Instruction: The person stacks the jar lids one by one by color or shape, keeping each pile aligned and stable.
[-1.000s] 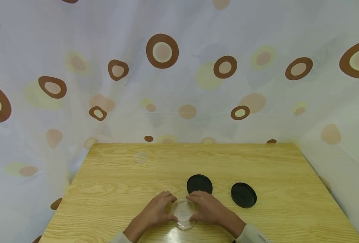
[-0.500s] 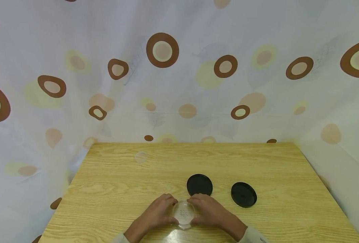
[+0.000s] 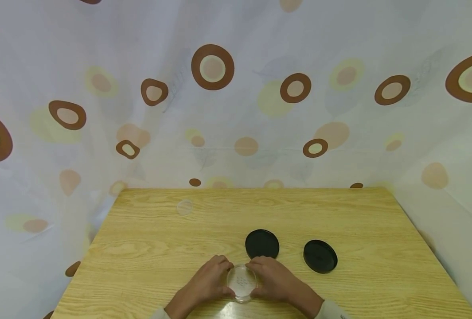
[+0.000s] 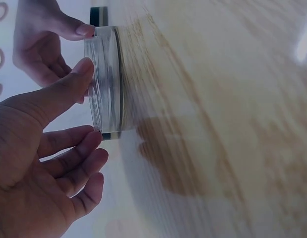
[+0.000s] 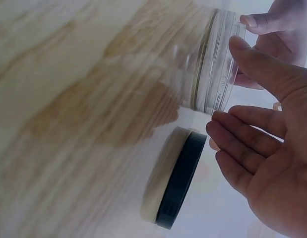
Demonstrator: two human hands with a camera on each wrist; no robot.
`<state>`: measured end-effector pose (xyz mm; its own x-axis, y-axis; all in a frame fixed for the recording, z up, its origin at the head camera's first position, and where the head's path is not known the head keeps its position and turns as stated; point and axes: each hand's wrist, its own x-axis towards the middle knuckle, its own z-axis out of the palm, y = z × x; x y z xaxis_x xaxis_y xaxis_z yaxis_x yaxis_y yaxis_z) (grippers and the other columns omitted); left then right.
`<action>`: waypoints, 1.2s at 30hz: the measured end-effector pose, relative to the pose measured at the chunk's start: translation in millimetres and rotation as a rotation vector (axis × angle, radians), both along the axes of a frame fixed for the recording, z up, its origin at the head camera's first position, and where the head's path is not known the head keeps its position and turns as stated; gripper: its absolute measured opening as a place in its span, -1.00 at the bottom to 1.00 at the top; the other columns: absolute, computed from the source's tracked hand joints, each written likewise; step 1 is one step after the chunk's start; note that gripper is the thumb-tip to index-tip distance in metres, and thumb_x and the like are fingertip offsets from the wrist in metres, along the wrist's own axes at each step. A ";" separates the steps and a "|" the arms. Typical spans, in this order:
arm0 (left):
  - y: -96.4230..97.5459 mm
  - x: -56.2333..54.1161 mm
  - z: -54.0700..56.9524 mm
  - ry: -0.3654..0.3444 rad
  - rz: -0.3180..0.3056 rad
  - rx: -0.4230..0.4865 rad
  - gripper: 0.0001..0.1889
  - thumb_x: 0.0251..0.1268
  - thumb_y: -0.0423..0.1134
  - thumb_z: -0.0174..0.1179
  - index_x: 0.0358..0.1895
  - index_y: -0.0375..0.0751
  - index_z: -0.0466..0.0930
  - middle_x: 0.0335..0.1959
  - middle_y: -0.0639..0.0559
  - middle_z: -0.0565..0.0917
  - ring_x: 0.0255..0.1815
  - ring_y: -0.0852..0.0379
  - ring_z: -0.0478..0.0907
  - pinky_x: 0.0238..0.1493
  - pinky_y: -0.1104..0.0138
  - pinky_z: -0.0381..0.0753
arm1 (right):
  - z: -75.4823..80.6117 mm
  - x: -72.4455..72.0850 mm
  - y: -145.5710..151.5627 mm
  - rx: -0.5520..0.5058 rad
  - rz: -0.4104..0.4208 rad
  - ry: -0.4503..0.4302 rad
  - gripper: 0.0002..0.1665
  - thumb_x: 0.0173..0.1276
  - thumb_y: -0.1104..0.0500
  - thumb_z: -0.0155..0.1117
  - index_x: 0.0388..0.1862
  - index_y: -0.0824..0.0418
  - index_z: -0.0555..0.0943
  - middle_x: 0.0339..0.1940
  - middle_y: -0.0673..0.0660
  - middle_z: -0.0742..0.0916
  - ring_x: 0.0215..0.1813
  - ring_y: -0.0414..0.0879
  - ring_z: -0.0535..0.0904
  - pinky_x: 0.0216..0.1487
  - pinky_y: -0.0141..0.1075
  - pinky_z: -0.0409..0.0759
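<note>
A clear, round petri dish point(image 3: 241, 283) sits on the table near its front, small faint marks showing through its top. My left hand point(image 3: 209, 280) pinches its left edge between thumb and fingers. On the opposite edge, my right hand point(image 3: 276, 281) holds it the same way. In the left wrist view the petri dish point(image 4: 104, 82) shows stacked clear rims close over the wood, with the left thumb at the upper rim. The right thumb lies at that rim too in the right wrist view, beside the petri dish point(image 5: 215, 62).
Just beyond the hands lies a shallow black round dish point(image 3: 262, 243), with a second black dish point(image 3: 320, 256) to its right. A thin clear disc point(image 3: 185, 207) lies at the back left of the wooden table point(image 3: 148, 248). Patterned curtain point(image 3: 251, 110) surrounds the table's back and sides.
Both hands have shifted slightly towards me with the upper part of the petri dish, whose rim now lines up more closely with the lower one. The black dishes have stayed put.
</note>
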<state>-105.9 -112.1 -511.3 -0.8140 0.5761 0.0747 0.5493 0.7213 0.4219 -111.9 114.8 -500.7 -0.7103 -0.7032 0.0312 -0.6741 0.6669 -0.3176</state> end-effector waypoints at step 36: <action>-9.4 -12.2 19.5 -0.099 -0.001 0.021 -0.41 -0.07 -0.01 0.45 0.04 -0.24 0.55 -0.04 0.05 0.58 0.01 0.12 0.52 0.03 0.31 0.57 | 30.3 -15.6 -19.0 0.027 0.041 0.071 -0.29 0.05 -0.11 0.48 0.09 0.29 0.59 0.04 0.12 0.67 0.08 -0.04 0.59 0.08 -0.22 0.59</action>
<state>-118.1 -121.5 -491.8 -0.8173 0.5762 0.0062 0.5049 0.7109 0.4896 -127.6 95.7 -470.4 -0.6779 -0.7326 0.0611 -0.7210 0.6463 -0.2500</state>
